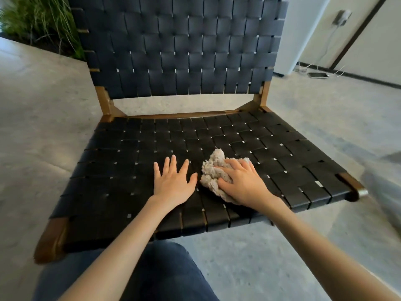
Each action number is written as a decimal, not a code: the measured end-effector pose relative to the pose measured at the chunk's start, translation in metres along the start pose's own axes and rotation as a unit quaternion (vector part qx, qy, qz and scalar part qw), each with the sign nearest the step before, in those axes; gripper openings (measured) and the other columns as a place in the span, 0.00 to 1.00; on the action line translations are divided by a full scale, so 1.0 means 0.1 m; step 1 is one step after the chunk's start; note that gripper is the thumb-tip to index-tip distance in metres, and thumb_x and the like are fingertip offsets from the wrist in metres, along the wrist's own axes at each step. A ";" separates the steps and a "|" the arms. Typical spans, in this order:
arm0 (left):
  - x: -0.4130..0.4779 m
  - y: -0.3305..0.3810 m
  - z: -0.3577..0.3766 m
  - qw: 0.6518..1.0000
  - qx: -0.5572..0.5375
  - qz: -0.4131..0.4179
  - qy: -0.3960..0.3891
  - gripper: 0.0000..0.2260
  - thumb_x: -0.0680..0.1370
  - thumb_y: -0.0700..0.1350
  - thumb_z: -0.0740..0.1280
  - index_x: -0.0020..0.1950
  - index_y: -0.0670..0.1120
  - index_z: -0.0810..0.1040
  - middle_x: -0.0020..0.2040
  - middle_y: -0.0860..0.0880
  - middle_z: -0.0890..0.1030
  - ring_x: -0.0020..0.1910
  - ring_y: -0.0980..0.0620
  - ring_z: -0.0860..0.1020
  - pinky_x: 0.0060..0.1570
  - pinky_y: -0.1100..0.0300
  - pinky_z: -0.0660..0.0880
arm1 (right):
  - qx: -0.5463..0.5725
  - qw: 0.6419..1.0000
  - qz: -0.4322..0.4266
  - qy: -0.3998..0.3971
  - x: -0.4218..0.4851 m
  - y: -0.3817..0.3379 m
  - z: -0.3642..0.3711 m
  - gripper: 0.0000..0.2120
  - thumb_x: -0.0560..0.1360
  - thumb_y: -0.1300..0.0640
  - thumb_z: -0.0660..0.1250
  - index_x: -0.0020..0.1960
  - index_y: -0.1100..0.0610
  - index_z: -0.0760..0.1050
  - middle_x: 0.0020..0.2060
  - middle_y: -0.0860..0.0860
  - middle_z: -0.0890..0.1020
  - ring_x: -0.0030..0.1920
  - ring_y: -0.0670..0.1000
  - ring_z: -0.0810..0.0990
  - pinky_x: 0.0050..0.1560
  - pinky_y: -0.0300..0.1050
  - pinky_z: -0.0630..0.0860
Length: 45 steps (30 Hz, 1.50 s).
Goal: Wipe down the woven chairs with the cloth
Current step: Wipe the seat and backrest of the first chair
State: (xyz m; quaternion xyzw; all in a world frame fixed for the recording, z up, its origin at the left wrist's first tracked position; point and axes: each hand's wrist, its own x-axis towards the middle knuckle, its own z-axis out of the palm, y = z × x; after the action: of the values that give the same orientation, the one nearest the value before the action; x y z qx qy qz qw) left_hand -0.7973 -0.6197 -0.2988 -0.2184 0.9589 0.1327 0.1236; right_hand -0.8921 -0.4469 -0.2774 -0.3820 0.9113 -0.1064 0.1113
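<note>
Cloth (213, 170) bunched under right hand (244, 181) on seat (282, 144)

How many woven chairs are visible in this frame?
1. The woven chair stands directly ahead; the left hand rests flat on it and the right hand holds the cloth against it. Others may lie outside the view.

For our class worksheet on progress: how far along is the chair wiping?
Done: no wiped patch can be told apart. In hand: right hand grips the cloth on the seat, left hand flat beside it. Left: likely the rest of the seat and the backrest.
</note>
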 end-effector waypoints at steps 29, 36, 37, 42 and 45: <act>0.66 0.47 0.13 0.999 -0.015 0.009 0.049 0.26 0.81 0.59 0.47 0.78 0.51 0.49 0.79 0.49 0.47 0.77 0.49 0.43 0.72 0.46 0.38 | -0.102 0.991 0.081 0.009 1.30 0.52 0.19 0.26 0.79 0.38 0.46 0.76 0.40 0.54 0.76 0.51 0.55 0.74 0.62 0.53 0.71 0.68 0.42; 1.09 0.50 0.26 0.993 -0.009 0.011 0.114 0.26 0.80 0.60 0.45 0.77 0.54 0.51 0.78 0.50 0.49 0.77 0.49 0.45 0.72 0.45 0.39 | -0.091 0.994 0.053 0.026 2.18 0.68 0.29 0.26 0.79 0.38 0.46 0.76 0.42 0.54 0.77 0.52 0.56 0.75 0.62 0.52 0.71 0.68 0.41; 1.14 0.51 0.27 0.993 -0.006 0.010 0.118 0.26 0.80 0.60 0.45 0.77 0.55 0.51 0.78 0.50 0.49 0.77 0.48 0.45 0.72 0.44 0.39 | -0.092 0.994 0.049 0.029 2.28 0.70 0.30 0.27 0.79 0.38 0.47 0.76 0.43 0.54 0.77 0.52 0.57 0.75 0.62 0.52 0.71 0.68 0.42; 1.34 0.53 0.29 0.994 0.004 0.011 0.113 0.26 0.79 0.60 0.43 0.77 0.58 0.50 0.78 0.51 0.47 0.77 0.46 0.43 0.71 0.41 0.38 | -0.080 0.994 0.059 0.039 2.56 0.80 0.25 0.27 0.79 0.39 0.48 0.76 0.45 0.56 0.75 0.54 0.61 0.75 0.61 0.54 0.73 0.66 0.44; 1.36 0.52 0.29 0.994 -0.002 0.012 0.109 0.26 0.78 0.60 0.42 0.76 0.59 0.49 0.78 0.52 0.46 0.77 0.46 0.43 0.70 0.40 0.37 | -0.093 0.989 0.106 0.050 2.59 0.94 0.16 0.27 0.79 0.41 0.48 0.76 0.48 0.57 0.74 0.56 0.62 0.75 0.60 0.54 0.73 0.65 0.45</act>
State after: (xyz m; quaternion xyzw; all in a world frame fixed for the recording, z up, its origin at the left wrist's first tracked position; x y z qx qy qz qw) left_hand -0.9346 -0.6182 -0.3558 -0.2201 0.9690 0.1114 0.0161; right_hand -1.1275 -0.5705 -0.3507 -0.2858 0.9570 -0.0281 0.0400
